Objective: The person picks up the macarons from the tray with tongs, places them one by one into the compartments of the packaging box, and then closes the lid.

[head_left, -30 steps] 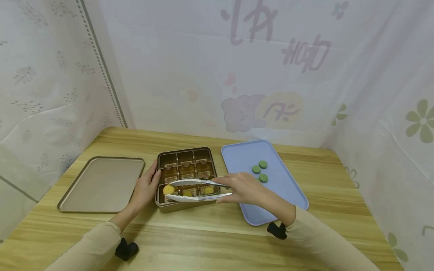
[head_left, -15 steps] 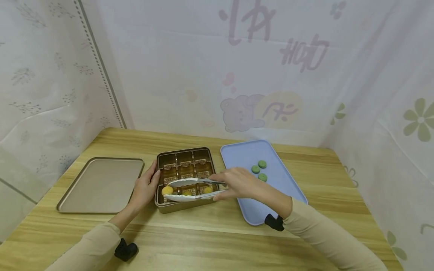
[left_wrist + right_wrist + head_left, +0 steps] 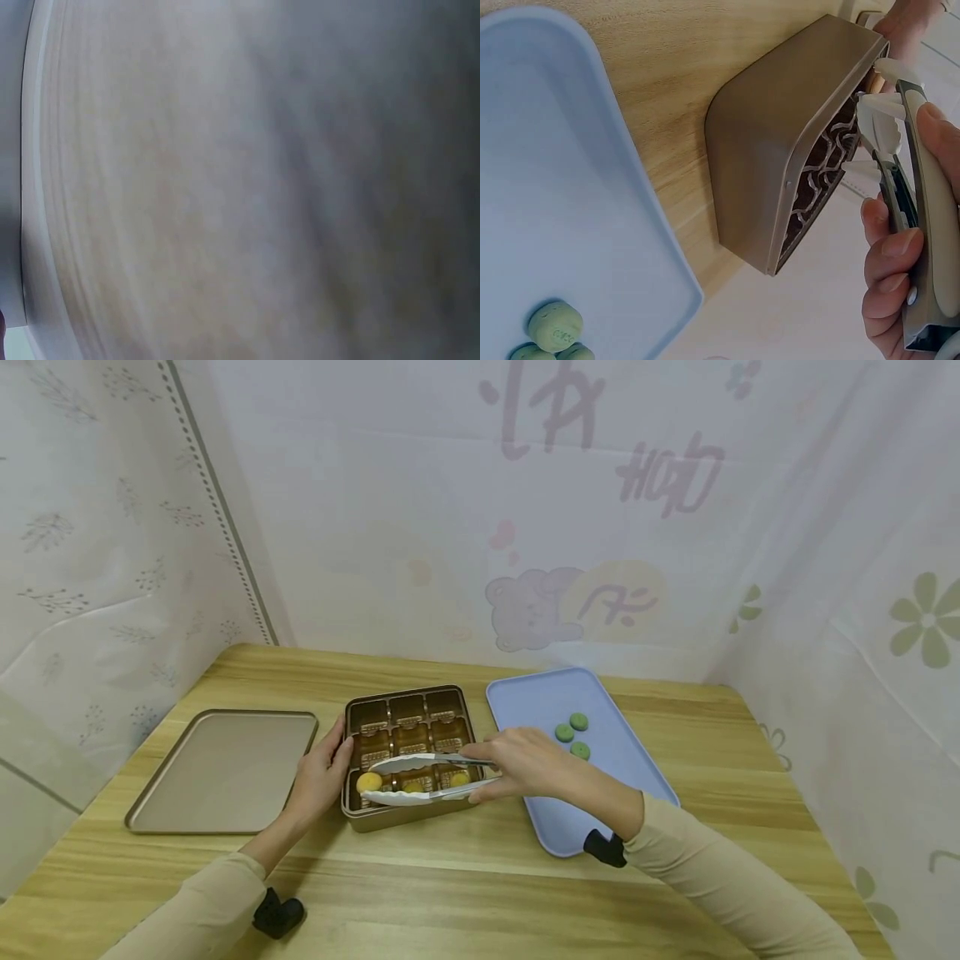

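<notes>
In the head view, a bronze box with a divided insert of small compartments sits on the table. My left hand rests against its left side, fingers straight along the wall and thumb near the rim. My right hand grips metal tongs with white scalloped tips, reaching over the front row. The tips lie on either side of a round yellow pastry at the front-left compartment. Yellow pastries also lie in the front-middle and front-right compartments, partly behind the tongs. The right wrist view shows fingers curled round the tongs.
A blue tray on the right carries three green round pastries. To the left lies a flat bronze lid. Patterned cloth hangs behind the wooden table. The left wrist view is mostly blurred.
My right hand has shifted slightly left with the tongs, whose tips stay at the front-left yellow pastry. My left hand stays against the box. The whole view has drifted a little.
</notes>
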`<move>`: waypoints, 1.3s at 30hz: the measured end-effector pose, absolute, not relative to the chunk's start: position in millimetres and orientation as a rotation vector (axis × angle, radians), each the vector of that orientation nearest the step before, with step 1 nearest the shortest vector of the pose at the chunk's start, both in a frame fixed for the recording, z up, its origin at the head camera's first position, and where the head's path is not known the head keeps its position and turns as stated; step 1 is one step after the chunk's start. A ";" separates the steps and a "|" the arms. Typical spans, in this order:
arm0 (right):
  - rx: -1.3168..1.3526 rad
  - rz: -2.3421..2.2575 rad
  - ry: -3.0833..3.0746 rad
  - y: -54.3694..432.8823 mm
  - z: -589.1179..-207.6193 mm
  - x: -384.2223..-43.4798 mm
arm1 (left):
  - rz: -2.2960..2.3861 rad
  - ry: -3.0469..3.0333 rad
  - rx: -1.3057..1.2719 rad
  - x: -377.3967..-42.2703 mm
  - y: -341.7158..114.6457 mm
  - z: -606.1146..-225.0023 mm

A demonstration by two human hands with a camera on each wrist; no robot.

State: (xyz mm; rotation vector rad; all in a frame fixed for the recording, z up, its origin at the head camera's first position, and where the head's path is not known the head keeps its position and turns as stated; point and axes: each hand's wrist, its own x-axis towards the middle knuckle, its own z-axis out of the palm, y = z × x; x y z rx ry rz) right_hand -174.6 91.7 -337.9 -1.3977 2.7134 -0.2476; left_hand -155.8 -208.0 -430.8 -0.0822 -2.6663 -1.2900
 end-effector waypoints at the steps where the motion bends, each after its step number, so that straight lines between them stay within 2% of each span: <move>1: -1.396 -0.245 2.714 91.5 -337.8 -174.7 | -1.291 -2.667 -0.081 -155.8 -208.2 -430.8; 14: -1.386 -0.211 2.718 91.3 -338.7 -175.3 | -1.277 -2.659 -0.074 -156.7 -208.8 -432.4; 22: -1.367 -0.298 2.757 99.2 -353.6 -173.0 | -1.286 -2.616 -0.084 -156.0 -207.9 -433.8; 33: -1.359 -0.474 2.850 130.6 -374.6 -159.9 | -1.289 -2.673 -0.074 -156.1 -208.0 -432.2; 39: -1.242 -0.598 2.910 162.7 -383.3 -150.1 | -1.281 -2.684 -0.078 -157.1 -208.9 -433.9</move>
